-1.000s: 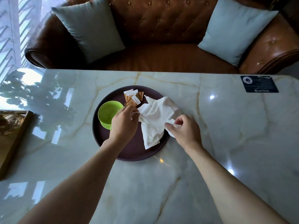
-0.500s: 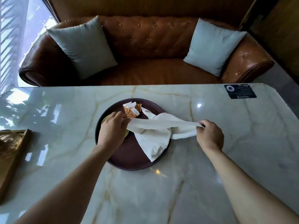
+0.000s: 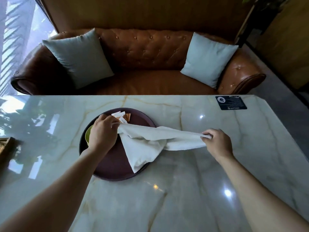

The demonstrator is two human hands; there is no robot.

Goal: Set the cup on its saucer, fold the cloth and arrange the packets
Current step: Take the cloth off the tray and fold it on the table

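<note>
A white cloth (image 3: 150, 141) is stretched between my two hands above a round dark tray (image 3: 110, 168). My left hand (image 3: 102, 133) pinches one corner over the tray's left part. My right hand (image 3: 217, 141) pinches the opposite corner, out over the marble to the right of the tray. A loose flap of the cloth hangs down onto the tray's front right. A green cup (image 3: 88, 136) stands in the tray, mostly hidden under my left hand. Several orange and white packets (image 3: 121, 116) lie in a loose heap at the tray's far edge. No saucer is visible.
The marble table (image 3: 184, 198) reaches to a leather sofa (image 3: 142, 67) with two pale cushions. A dark card (image 3: 230, 102) lies at the far right corner. A wooden box edge (image 3: 6, 148) sits at the left.
The cloth was bunched on the tray; both hands have pulled it out taut. My right hand moved right, off the tray. The camera has tilted up.
</note>
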